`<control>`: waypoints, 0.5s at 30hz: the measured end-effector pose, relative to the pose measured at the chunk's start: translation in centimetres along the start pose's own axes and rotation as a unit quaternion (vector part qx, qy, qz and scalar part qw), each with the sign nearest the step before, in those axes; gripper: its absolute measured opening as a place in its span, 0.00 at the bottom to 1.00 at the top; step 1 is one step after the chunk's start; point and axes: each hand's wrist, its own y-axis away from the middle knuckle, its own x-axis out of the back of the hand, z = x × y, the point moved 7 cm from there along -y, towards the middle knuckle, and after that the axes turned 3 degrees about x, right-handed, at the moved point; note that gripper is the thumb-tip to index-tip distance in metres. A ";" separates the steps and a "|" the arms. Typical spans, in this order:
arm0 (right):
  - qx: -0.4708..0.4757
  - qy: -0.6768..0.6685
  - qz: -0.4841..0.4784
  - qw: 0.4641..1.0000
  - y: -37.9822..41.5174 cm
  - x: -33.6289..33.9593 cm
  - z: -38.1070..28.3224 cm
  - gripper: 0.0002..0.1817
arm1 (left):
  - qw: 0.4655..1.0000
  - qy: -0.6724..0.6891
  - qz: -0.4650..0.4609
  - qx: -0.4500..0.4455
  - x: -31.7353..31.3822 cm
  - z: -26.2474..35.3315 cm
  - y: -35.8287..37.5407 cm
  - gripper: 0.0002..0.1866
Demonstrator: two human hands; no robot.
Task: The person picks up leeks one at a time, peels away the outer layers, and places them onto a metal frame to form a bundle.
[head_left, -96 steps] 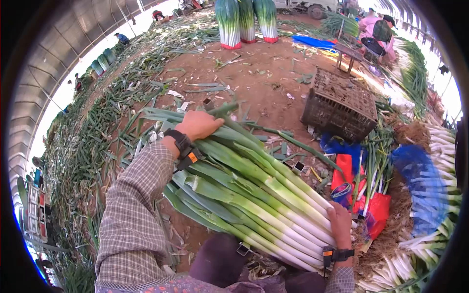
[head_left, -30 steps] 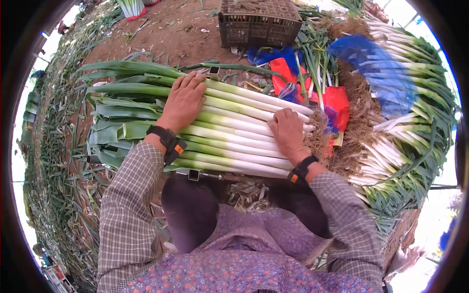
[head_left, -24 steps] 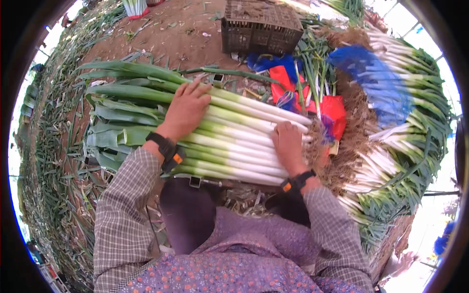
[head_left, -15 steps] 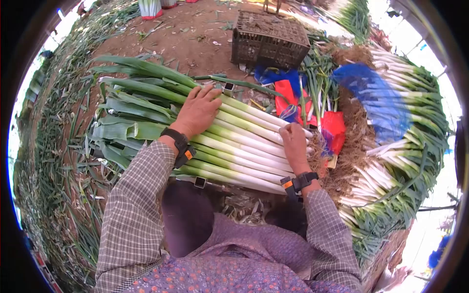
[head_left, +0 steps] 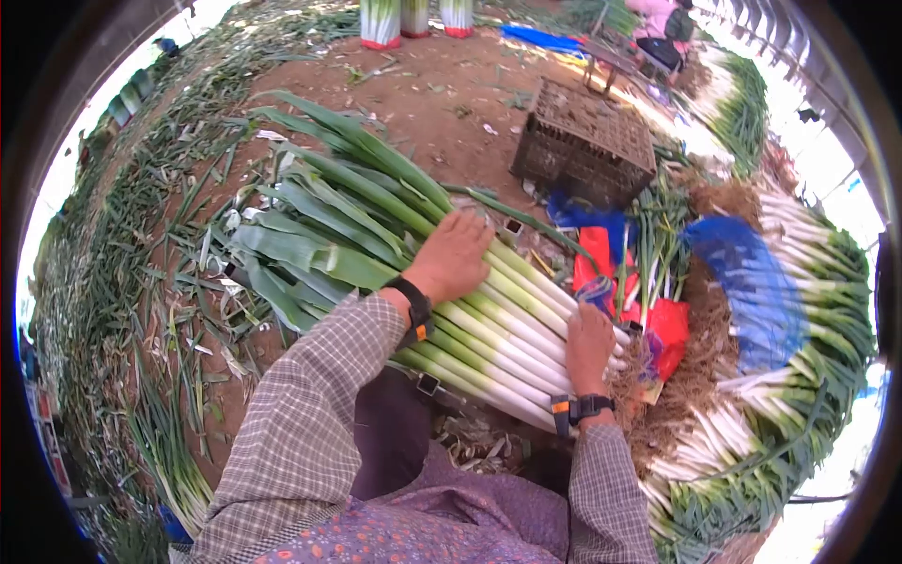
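Note:
A row of large leeks [head_left: 503,340] lies side by side before me, green leaves to the left and white stems to the right. My left hand [head_left: 454,254] rests palm down across the stems where the green turns pale, its fingers laid over the far side. At the white end, my right hand [head_left: 589,348] has its fingers curled in around a leek at the far edge; its fingertips are partly hidden. Below the row, square ends of a metal frame [head_left: 428,383] poke out. Roots [head_left: 631,371] hang just right of my right hand.
A big pile of leeks [head_left: 799,329] curves along the right, with blue netting [head_left: 747,282] over part of it. Red wrapping [head_left: 667,334] lies beside the roots. Beyond stands a muddy crate [head_left: 583,146]. A person in pink [head_left: 662,28] sits far back. Leaf scraps [head_left: 141,188] cover the left ground.
My view has shifted, so the leeks and crate appear lower and farther right. The fingers of my left hand are closer together; both hands stay on the leeks.

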 end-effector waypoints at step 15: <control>-0.046 -0.278 0.040 0.959 2.6 8.3 2.6 0.24 | 0.999 -0.034 0.025 -0.009 -1.1 -0.1 -0.7 0.30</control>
